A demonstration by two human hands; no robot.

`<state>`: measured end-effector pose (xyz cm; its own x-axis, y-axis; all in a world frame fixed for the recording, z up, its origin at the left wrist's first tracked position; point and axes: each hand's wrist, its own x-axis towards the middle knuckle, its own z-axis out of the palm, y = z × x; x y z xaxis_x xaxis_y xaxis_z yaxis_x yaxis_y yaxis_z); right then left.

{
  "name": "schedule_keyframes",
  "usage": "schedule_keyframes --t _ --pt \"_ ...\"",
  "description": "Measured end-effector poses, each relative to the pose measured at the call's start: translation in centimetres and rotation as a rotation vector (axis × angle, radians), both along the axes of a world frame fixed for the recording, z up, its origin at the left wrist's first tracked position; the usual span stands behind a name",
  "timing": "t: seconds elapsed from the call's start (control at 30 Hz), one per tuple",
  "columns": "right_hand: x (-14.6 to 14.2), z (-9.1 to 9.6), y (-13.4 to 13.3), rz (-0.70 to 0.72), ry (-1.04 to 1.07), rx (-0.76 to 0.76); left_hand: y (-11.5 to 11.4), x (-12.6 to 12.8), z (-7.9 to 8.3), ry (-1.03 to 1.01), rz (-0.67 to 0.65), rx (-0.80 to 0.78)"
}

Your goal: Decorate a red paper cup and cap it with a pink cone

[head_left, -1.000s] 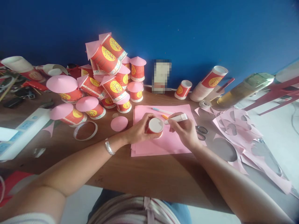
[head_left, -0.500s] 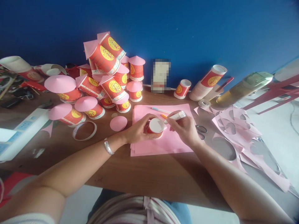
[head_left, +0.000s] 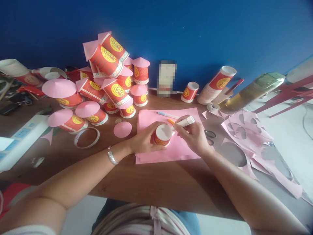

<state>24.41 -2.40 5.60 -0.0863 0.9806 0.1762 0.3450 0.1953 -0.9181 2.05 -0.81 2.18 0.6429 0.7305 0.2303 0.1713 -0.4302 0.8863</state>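
Observation:
My left hand (head_left: pixel 144 139) is wrapped round the side of a red paper cup (head_left: pixel 162 141), whose round white end faces up. The cup is over a stack of pink paper (head_left: pixel 177 151). A white glue stick (head_left: pixel 187 122) is pinched in my right hand (head_left: pixel 193 137), its near end close to the cup's upper rim. Whether it touches the rim I cannot tell. Just beyond the cup lie an orange-tipped item (head_left: pixel 171 121) and a blue-and-white pen (head_left: pixel 167 115). A pink paper disc (head_left: pixel 122 130) is left of my left hand.
Several red cups with pink cone tops (head_left: pixel 114 91) are piled at the left. A tape ring (head_left: pixel 86 137) and a white power strip (head_left: pixel 24 140) lie nearer. Rightward are scissors (head_left: pixel 210 134), pink scraps (head_left: pixel 249 130), stacked cups (head_left: pixel 216 85), a single cup (head_left: pixel 190 92) and a bottle (head_left: pixel 254 91).
The view has shifted slightly, so the surroundings sit a little further left. My left fingers have shifted a little round the cup. Both hands keep their holds.

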Motion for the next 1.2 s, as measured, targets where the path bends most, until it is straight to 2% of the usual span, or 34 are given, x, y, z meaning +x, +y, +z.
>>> schedule_keyframes --t 0.17,0.3,0.47,0.77,0.93,1.03,1.2 --pt "0.2 -0.5 0.2 0.001 -0.021 -0.006 -0.1 0.6 -0.5 0.027 0.119 0.098" --pt "0.3 -0.8 0.2 0.011 -0.017 -0.029 0.0 0.4 -0.3 0.039 0.111 0.069" --pt "-0.1 -0.6 -0.2 -0.017 0.068 0.019 -0.1 0.3 0.1 -0.028 0.101 -0.01" --pt "0.1 0.0 0.1 -0.018 -0.02 -0.05 0.2 0.0 0.3 0.022 0.07 -0.082" --pt "0.3 -0.5 0.3 0.008 0.016 -0.086 0.3 -0.5 0.3 0.003 -0.02 -0.045" --pt "0.2 -0.4 0.2 -0.044 0.083 -0.066 0.2 -0.4 0.1 -0.008 -0.042 0.026" --pt "-0.2 -0.1 -0.1 -0.057 0.095 0.035 -0.1 0.4 -0.9 0.0 0.097 0.132"
